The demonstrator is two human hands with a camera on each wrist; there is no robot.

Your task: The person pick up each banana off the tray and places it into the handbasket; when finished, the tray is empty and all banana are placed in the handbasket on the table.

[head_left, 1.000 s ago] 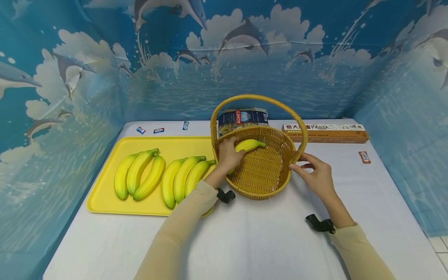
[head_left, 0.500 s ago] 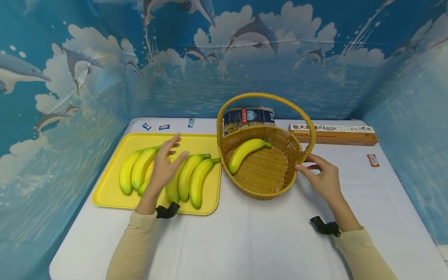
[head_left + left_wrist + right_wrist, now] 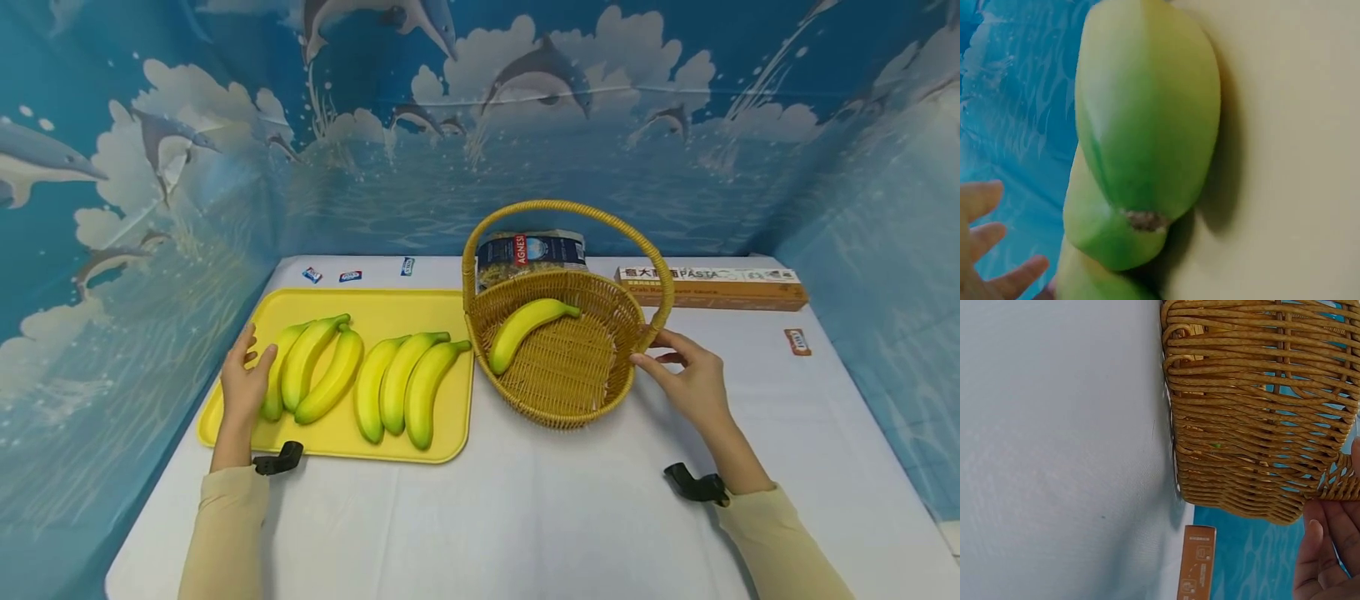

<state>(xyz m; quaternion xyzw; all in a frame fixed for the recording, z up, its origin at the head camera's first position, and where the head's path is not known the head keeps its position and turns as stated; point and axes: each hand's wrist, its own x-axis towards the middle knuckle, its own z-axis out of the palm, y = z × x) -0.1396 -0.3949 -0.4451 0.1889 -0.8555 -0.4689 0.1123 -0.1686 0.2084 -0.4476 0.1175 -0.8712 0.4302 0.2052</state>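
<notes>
My left hand (image 3: 244, 382) hovers at the left edge of the yellow tray (image 3: 405, 302), fingers spread and holding nothing. Beside it lies the leftmost banana (image 3: 274, 379), partly hidden by the thumb side. Green-tipped bananas (image 3: 1147, 119) fill the left wrist view, the fingers apart from them. Another group of three bananas (image 3: 403, 387) lies on the tray's right half. One banana (image 3: 528, 329) rests inside the wicker basket (image 3: 558, 383), toward its left side. With thumb and fingers, my right hand (image 3: 688, 377) grips the basket's right rim at the foot of its handle.
Behind the basket stands an Agnesi pasta bag (image 3: 525, 257). A long pasta box (image 3: 720, 292) lies at the back right. Small wrapped candies (image 3: 350, 276) are along the back, and another candy (image 3: 798, 342) is at the right. A dolphin-print curtain (image 3: 375, 192) surrounds the table.
My left hand has let go of the banana in the basket and moved left across the tray to the leftmost bananas. The right hand keeps its grip on the basket rim.
</notes>
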